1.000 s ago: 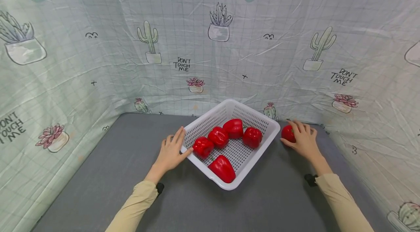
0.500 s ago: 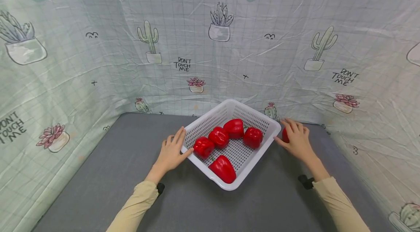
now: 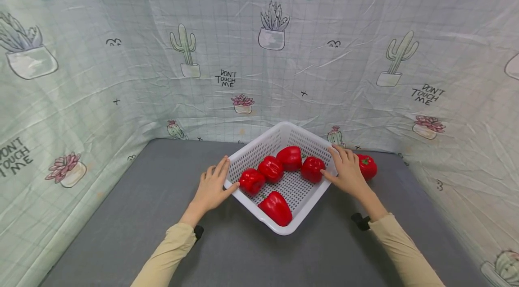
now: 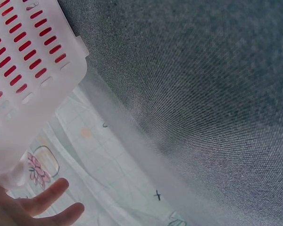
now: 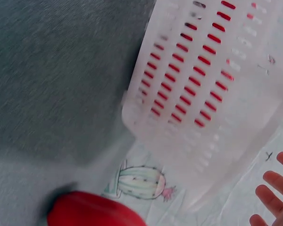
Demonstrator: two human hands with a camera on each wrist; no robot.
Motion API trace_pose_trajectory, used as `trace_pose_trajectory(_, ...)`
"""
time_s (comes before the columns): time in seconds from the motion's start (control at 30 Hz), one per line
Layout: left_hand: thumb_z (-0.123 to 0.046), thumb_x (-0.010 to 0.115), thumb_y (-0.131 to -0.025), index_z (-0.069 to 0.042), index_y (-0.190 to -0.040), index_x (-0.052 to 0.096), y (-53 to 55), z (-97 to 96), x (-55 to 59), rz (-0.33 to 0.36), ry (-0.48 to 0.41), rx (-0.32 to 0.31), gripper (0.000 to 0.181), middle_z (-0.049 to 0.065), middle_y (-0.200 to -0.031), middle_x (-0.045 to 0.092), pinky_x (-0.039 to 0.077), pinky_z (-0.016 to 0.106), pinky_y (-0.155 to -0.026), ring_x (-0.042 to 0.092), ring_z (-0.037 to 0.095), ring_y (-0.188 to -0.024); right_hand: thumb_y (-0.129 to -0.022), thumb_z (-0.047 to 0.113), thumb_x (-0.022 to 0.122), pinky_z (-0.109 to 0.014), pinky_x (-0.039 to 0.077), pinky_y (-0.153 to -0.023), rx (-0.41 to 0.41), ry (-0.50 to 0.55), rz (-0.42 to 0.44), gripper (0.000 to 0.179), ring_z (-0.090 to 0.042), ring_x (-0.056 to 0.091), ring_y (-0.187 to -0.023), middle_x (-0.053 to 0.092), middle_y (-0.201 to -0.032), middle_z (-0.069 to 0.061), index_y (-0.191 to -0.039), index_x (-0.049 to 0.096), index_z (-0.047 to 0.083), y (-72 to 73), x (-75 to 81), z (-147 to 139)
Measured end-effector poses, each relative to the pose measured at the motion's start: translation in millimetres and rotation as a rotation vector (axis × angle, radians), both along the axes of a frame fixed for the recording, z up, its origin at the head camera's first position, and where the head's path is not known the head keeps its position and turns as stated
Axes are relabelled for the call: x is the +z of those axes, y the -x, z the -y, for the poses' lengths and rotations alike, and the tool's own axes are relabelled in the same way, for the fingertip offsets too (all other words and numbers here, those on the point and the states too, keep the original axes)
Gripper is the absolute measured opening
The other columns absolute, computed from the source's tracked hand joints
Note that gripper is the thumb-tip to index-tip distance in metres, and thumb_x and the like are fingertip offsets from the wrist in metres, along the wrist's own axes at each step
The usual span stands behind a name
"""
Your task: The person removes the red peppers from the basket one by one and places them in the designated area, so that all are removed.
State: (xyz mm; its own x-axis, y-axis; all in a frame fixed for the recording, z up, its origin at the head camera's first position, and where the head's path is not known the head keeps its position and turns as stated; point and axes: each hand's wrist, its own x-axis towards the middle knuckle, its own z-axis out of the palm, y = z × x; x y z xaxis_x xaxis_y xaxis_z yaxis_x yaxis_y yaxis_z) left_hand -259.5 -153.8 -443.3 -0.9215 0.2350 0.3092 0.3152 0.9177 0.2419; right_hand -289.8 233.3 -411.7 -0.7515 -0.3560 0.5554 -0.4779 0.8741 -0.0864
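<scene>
A white perforated plastic basket (image 3: 311, 208) stands cornerwise on the table, with several red bell peppers (image 3: 275, 208) inside. My left hand (image 3: 211, 191) rests at its left corner, thumb on the rim. In the left wrist view, two straight fingers (image 4: 49, 197) show below the basket's wall. Over the right corner of the basket is my right hand (image 3: 349, 176), fingers spread, thumb beside the pepper nearest that corner. Nothing is gripped in it. Another red bell pepper (image 3: 368, 168) lies on the table just right of this hand, partly hidden behind it.
The grey table (image 3: 134, 215) is enclosed at the back and sides by a pale cloth (image 3: 146, 79) printed with cacti. The cloth meets the table's back edge close behind the basket and the loose pepper.
My right hand has left the loose pepper and moved left to the basket's right corner, so that pepper now shows on the table. The left hand and the basket stay in place.
</scene>
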Motion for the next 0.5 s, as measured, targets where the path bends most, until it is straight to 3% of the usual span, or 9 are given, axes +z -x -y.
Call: trace_pose_trajectory(0.5, -0.051, 0.048, -0.083, -0.007, -0.141, 0.024, 0.7, 0.0, -0.6, -0.004, -0.016, -0.008, 0.077, 0.010, -0.148, 0.023, 0.028, 0.060, -0.094, 0.036, 0.041, -0.120, -0.067, 0.031, 0.073, -0.062, 0.023, -0.095, -0.040, -0.050, 0.162, 0.079, -0.040, 0.032, -0.116, 0.036, -0.133, -0.024, -0.131, 0.038, 0.002, 22.0, -3.3, 33.8)
